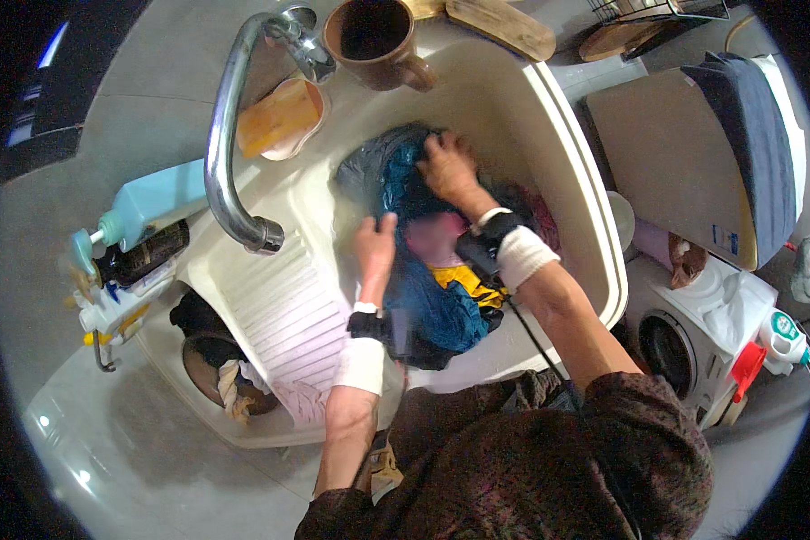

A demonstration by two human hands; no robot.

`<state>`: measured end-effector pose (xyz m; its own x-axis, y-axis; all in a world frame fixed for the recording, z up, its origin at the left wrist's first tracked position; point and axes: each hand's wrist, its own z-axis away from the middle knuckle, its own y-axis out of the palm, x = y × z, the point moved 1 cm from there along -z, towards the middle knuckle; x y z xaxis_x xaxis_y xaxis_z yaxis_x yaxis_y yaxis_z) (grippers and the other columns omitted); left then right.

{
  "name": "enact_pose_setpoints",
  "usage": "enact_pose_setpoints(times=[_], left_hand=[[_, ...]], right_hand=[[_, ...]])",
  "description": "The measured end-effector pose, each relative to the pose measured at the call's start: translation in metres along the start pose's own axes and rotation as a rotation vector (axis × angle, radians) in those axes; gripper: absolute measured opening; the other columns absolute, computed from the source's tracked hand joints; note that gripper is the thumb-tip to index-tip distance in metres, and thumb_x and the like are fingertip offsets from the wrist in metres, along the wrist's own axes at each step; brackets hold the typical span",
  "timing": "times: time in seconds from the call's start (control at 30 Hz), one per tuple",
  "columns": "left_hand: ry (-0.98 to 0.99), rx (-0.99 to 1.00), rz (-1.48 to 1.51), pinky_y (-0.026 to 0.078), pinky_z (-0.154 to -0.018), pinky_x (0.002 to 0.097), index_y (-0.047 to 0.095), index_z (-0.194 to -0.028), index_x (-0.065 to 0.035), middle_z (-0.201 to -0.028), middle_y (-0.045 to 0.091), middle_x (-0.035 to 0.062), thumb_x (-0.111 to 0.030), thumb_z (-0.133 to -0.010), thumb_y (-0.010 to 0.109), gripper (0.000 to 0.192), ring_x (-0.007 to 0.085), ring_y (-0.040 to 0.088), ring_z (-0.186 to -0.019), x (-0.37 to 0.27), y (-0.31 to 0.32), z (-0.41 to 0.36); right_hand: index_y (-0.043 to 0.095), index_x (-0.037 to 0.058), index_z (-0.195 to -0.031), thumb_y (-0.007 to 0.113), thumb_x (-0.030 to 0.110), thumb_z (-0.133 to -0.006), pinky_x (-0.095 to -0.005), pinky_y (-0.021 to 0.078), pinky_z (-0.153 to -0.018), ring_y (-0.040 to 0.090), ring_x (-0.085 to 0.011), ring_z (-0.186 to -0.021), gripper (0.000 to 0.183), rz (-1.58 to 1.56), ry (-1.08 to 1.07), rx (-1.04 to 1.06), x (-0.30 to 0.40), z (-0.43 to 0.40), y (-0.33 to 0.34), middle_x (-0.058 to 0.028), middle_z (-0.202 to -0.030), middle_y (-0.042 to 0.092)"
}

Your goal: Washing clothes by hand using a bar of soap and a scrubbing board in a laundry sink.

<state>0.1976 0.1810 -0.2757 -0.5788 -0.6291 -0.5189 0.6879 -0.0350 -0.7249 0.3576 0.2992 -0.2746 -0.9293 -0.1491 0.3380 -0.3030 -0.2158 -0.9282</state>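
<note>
Wet clothes lie heaped in the deep basin of a white laundry sink (567,175): a dark blue-teal garment (449,314), a yellow piece (469,282), a pink-red piece (435,233) and dark cloth. My right hand (449,165) is over the upper part of the heap, by shiny teal cloth (401,175), with fingers bent; whether it grips any cloth is unclear. My left hand (376,246) is raised at the heap's left side, fingers apart, holding nothing. To its left is the sink's ribbed washboard (290,310). A chrome faucet (223,148) arches above the washboard.
A brown mug (371,40) and a dish with an orange-yellow bar (280,118) stand on the sink's back ledge. A light-blue pump bottle (158,196) and other bottles are at left. Below them, a bowl (202,361) holds cloths. A small washing machine (668,351) is at right.
</note>
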Motion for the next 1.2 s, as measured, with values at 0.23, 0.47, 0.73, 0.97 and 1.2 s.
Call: enact_pose_setpoints(times=[0.23,0.47,0.73,0.97,1.2], left_hand=[[-0.147,0.072,1.042,0.041,-0.086,0.0278,0.052,-0.112,0.0021,-0.110,0.055,0.0125,-0.017,-0.079,0.066,0.040,0.0163,0.052,-0.095,0.025,-0.038,-0.027],[-0.409,0.213,1.298,0.029,-0.100,0.0333,0.043,-0.122,-0.0056,-0.120,0.046,0.0033,-0.034,-0.090,0.048,0.043,0.0128,0.041,-0.114,-0.024,0.006,-0.010],[-0.091,-0.097,0.999,0.040,-0.083,0.0308,0.055,-0.105,-0.0016,-0.094,0.057,0.0058,-0.029,-0.085,0.060,0.035,0.0170,0.051,-0.089,-0.015,-0.076,-0.024],[0.080,0.031,-0.121,0.042,-0.087,0.0421,0.059,-0.108,0.0015,-0.105,0.058,0.0225,-0.035,-0.077,0.065,0.048,0.0367,0.055,-0.099,0.006,0.000,0.004],[0.384,-0.123,-0.098,0.045,-0.077,0.0422,0.063,-0.093,0.0004,-0.088,0.061,0.0197,-0.028,-0.077,0.063,0.033,0.0372,0.057,-0.086,-0.023,-0.009,0.054]], right_hand=[[0.059,0.0023,-0.087,0.056,0.018,-0.077,-0.0392,0.0492,-0.067,0.059,-0.0299,-0.085,0.019,-0.369,0.036,0.092,-0.028,-0.018,-0.020,-0.0147,-0.087,0.060],[0.058,0.0061,-0.087,0.052,0.031,-0.084,-0.0440,0.0499,-0.062,0.059,-0.0329,-0.072,0.026,-0.639,-0.587,0.113,0.089,0.056,-0.036,-0.0139,-0.087,0.055],[0.057,0.0015,-0.099,0.051,0.029,-0.088,-0.0446,0.0449,-0.076,0.058,-0.0388,-0.088,0.030,-0.520,0.143,0.086,-0.041,-0.040,-0.036,-0.0219,-0.097,0.060],[0.058,0.0024,-0.093,0.055,0.019,-0.083,-0.0445,0.0464,-0.073,0.059,-0.0392,-0.086,0.020,-0.465,-0.358,0.298,-0.006,-0.008,-0.004,-0.0252,-0.087,0.060],[0.060,-0.0009,-0.086,0.056,0.023,-0.086,-0.0288,0.0427,-0.066,0.051,-0.0128,-0.069,0.024,-1.035,-0.162,0.341,0.018,0.037,-0.186,-0.0077,-0.071,0.057]])
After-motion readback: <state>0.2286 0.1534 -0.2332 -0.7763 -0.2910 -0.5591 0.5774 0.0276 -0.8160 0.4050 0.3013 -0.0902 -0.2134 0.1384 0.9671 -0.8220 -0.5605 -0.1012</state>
